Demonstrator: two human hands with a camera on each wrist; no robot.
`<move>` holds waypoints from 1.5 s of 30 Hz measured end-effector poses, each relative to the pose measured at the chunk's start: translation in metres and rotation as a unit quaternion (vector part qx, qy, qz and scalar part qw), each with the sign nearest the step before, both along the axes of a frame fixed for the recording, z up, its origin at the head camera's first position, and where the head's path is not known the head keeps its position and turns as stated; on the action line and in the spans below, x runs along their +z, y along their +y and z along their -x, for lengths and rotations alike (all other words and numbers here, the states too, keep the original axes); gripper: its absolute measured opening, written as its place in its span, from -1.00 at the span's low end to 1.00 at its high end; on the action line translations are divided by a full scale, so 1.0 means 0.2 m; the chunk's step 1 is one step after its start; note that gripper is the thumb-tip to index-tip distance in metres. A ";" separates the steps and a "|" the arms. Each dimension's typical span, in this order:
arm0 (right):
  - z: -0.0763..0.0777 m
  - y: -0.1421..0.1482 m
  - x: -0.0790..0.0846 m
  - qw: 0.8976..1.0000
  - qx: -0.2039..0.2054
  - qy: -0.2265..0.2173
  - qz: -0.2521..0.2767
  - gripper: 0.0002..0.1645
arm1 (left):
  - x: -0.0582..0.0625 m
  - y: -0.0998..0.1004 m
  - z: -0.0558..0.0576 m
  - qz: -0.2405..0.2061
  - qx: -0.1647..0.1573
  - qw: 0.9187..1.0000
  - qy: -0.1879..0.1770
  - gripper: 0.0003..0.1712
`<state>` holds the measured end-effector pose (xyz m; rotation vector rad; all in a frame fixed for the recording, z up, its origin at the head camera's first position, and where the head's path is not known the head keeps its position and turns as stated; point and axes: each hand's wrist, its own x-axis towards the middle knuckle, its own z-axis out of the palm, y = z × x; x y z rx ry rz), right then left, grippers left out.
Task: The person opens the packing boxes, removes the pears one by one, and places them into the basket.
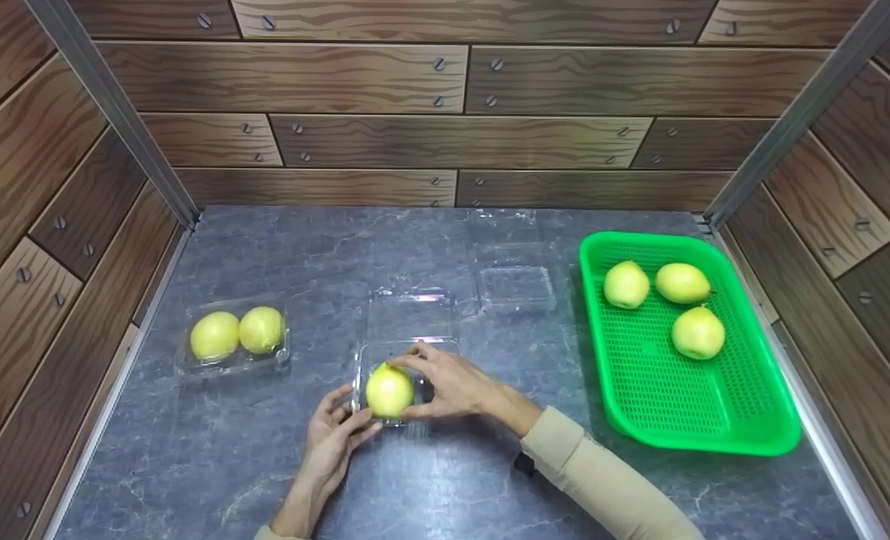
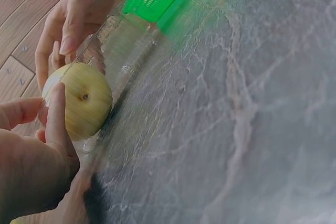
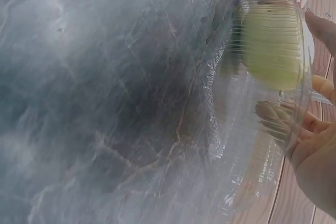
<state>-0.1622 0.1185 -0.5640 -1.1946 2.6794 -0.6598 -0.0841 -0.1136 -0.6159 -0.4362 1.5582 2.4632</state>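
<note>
A yellow-green pear (image 1: 389,391) sits in the near left part of an opened clear plastic clamshell container (image 1: 412,319), whose lid lies folded back. My right hand (image 1: 452,382) reaches over the container and holds the pear between thumb and fingers. At the container's near left corner, my left hand (image 1: 331,435) pinches the rim, its thumb close to the pear. The left wrist view shows the pear (image 2: 84,100) with its dimpled end towards the camera. Through the ribbed wall in the right wrist view, the pear (image 3: 273,45) appears partly blurred.
On the right stands a green plastic basket (image 1: 647,420) with three pears inside. Another clear container (image 1: 516,289) lies open behind the one in hand. To the left is a clear container (image 1: 227,367) with two pears. Wood-patterned walls (image 1: 355,82) enclose the table.
</note>
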 end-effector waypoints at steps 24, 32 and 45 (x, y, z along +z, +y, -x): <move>0.05 -0.12 -0.04 0.998 0.005 -0.061 0.017 -0.09 | 0.01 -0.01 0.01 0.008 -0.008 1.000 -0.005 -0.23; 0.06 -0.14 -0.06 0.998 0.012 -0.051 0.020 -0.07 | 0.01 -0.01 0.00 0.003 -0.007 1.000 -0.005 -0.24; 0.05 -0.11 -0.06 0.997 0.015 -0.054 0.056 -0.13 | 0.01 0.00 0.00 0.009 -0.010 1.000 -0.008 -0.25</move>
